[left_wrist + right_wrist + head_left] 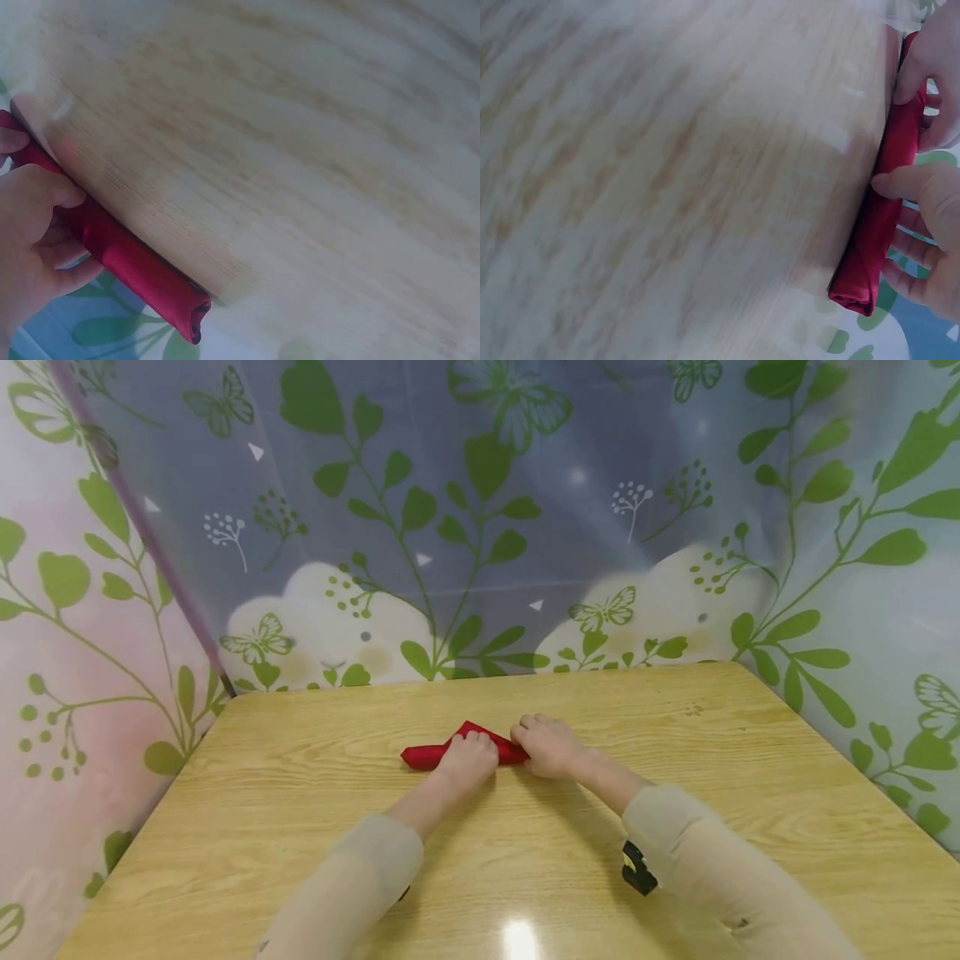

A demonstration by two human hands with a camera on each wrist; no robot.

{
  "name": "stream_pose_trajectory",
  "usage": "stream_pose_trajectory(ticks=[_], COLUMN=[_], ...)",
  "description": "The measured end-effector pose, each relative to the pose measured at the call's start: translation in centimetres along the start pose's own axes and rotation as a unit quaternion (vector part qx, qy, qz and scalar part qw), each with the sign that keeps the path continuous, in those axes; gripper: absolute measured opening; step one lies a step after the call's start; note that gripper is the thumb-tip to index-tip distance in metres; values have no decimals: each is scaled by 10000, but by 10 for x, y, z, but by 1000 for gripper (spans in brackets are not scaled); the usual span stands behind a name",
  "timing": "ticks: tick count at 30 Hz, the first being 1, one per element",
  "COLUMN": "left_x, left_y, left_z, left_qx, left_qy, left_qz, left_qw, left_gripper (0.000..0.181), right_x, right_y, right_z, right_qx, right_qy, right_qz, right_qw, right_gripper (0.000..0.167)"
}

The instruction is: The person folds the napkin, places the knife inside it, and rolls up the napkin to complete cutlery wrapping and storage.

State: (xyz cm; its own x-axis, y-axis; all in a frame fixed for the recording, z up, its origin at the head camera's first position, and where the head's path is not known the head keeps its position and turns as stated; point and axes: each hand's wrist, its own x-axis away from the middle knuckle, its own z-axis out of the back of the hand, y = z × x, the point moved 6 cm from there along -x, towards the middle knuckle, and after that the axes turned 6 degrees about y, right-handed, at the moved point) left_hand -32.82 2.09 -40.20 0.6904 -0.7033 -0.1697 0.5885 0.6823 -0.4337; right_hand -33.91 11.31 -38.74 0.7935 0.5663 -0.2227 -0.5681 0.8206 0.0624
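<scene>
A red cloth [427, 757], shiny like satin, lies rolled into a narrow tube on the wooden table, with a flat triangular corner [468, 727] still showing on its far side. My left hand [471, 758] grips the roll near its middle, thumb on the near side and fingers over the top. Toward the right end, my right hand [551, 746] holds it the same way. In the left wrist view the roll's open end [199, 319] shows folded layers inside. The right wrist view shows my right thumb and fingers [930, 217] around the red roll [866, 247].
The wood-grain table [300, 827] extends around the cloth on all sides. Behind it and at both sides hangs a printed curtain [480, 527] with leaves and butterflies. A small black device [638, 868] sits by the right sleeve.
</scene>
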Motion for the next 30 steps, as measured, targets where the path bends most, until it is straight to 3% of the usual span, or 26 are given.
stream_pose_trajectory(ticks=[11, 19, 30], left_x=[-2, 0, 3], left_y=[-6, -11, -14], left_z=[-1, 0, -2], left_qx=[702, 727, 764], left_qy=[-493, -518, -523], left_qz=[304, 493, 463], left_qw=[9958, 9948, 9946], left_gripper=[20, 19, 25], right_x=[-4, -5, -6], right_y=[1, 4, 5], right_z=[-1, -3, -1], right_qx=[60, -97, -478], right_qy=[0, 126, -251], right_qz=[24, 452, 632], right_qw=[10000, 9989, 9965], right_gripper=[19, 20, 19])
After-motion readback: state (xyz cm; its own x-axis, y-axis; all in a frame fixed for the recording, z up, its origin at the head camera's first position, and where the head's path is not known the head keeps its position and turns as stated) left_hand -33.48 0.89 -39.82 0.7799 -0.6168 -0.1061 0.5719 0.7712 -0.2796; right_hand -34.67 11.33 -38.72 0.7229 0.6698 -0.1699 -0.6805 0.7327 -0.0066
